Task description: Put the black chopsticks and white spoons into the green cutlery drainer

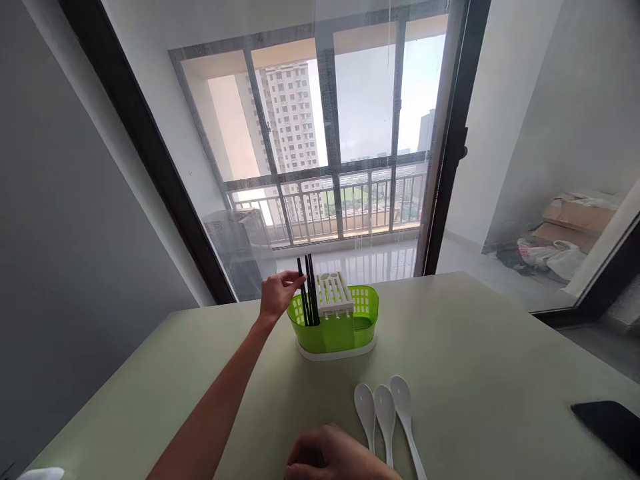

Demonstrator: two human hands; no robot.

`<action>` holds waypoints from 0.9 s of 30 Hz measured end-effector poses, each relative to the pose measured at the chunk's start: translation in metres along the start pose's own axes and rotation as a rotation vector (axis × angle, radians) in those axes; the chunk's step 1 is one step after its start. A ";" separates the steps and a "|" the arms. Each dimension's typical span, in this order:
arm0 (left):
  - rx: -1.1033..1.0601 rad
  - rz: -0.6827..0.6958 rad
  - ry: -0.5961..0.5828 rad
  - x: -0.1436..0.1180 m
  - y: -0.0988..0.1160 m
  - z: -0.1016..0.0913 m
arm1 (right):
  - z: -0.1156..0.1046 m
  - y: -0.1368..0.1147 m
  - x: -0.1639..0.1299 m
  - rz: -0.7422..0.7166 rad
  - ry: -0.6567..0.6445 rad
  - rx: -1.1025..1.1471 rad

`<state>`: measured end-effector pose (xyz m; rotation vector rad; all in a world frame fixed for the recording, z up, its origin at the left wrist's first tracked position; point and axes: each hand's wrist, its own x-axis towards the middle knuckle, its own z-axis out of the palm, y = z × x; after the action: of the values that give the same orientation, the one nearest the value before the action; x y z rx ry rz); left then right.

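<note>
My left hand (277,293) reaches out to a green plastic cutlery holder (336,328) with a white slotted insert (334,292). Its fingers pinch a black chopstick (302,288) standing in the holder's left compartment, beside other black chopsticks (312,288). My right hand (334,460) rests with curled fingers on the pale green table (470,347) at the near edge, just left of three white soup spoons (386,417) lying side by side; it holds nothing that I can see.
A black phone (609,427) lies at the table's right edge. A white object (43,474) shows at the near left corner. Behind the table stand a glass sliding door, a balcony railing, and cardboard boxes with plastic bags at the right.
</note>
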<state>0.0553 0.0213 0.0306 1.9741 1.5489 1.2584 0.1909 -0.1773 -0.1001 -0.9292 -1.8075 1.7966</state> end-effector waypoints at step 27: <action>-0.361 -0.408 0.262 -0.125 -0.122 -0.022 | -0.127 0.010 -0.095 0.072 0.759 -0.676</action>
<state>-0.0390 -0.0543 -0.0984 1.2363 1.5967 1.5248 0.3481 -0.1564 -0.0858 -1.6491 -1.8363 0.6396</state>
